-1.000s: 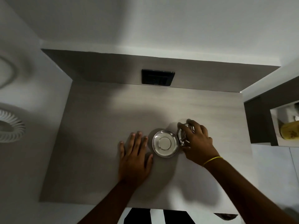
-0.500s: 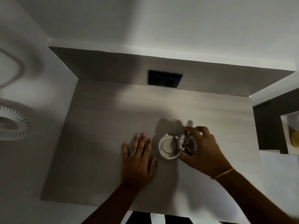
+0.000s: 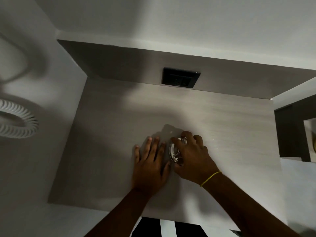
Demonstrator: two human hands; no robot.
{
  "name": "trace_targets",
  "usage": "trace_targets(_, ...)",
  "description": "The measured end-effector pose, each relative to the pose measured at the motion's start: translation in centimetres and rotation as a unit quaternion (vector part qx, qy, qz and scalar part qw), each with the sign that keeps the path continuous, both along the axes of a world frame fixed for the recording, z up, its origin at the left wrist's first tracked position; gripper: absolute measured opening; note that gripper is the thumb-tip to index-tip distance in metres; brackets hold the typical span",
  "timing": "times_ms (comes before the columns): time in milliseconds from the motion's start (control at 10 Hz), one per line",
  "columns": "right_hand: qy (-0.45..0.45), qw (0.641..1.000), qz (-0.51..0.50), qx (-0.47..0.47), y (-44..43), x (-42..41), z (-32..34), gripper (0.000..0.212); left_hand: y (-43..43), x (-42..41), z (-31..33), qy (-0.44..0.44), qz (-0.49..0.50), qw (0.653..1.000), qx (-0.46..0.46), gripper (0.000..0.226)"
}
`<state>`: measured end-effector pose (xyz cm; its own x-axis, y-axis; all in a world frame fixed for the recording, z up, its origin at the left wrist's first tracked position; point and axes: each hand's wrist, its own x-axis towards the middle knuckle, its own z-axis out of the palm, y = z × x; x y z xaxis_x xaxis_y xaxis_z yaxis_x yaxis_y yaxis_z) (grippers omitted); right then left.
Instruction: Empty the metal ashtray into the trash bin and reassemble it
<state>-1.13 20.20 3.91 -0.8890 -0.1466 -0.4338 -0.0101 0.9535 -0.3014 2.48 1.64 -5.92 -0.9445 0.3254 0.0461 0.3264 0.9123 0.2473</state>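
A view from above looks down on a pale counter (image 3: pixel 119 134) in dim light. At far left a white ribbed ring (image 3: pixel 18 122) hangs on the wall. On the back panel sits a black socket plate (image 3: pixel 180 77).

Near the counter's middle, the left hand (image 3: pixel 150 161) lies flat, palm down, fingers spread, grasping nothing. Just to its right sits the metal ashtray (image 3: pixel 174 151), only a shiny sliver of its rim showing. The right hand (image 3: pixel 191 156), a yellow band (image 3: pixel 210 178) at its wrist, covers the ashtray from above, fingers curled around its upper part and pressing it down onto the base.

No trash bin is in view, and whether ash remains inside cannot be told. Judging by the hand fitting one part over another, the emptying seems done and reassembly is under way; seating the top fully and letting go appear to be what is left.
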Motion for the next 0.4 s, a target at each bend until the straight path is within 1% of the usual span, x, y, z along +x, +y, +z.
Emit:
trace_targets(200,-0.020,0.999,0.028,0.028,-0.3,-0.1,0.1,0.093,0.0,-0.1,0.2,-0.014,-0.002,1.000,-0.010,0.073)
trace_targets(300,-0.020,0.998,0.025,0.050,-0.4,-0.4,1.1,0.099,0.0,-0.2,1.2,-0.044,-0.003,0.999,-0.023,0.071)
trace_targets(400,0.010,0.999,0.014,0.033,0.3,-0.7,3.4,0.107,-0.3,-1.0,3.3,-0.021,0.002,1.000,-0.004,0.063)
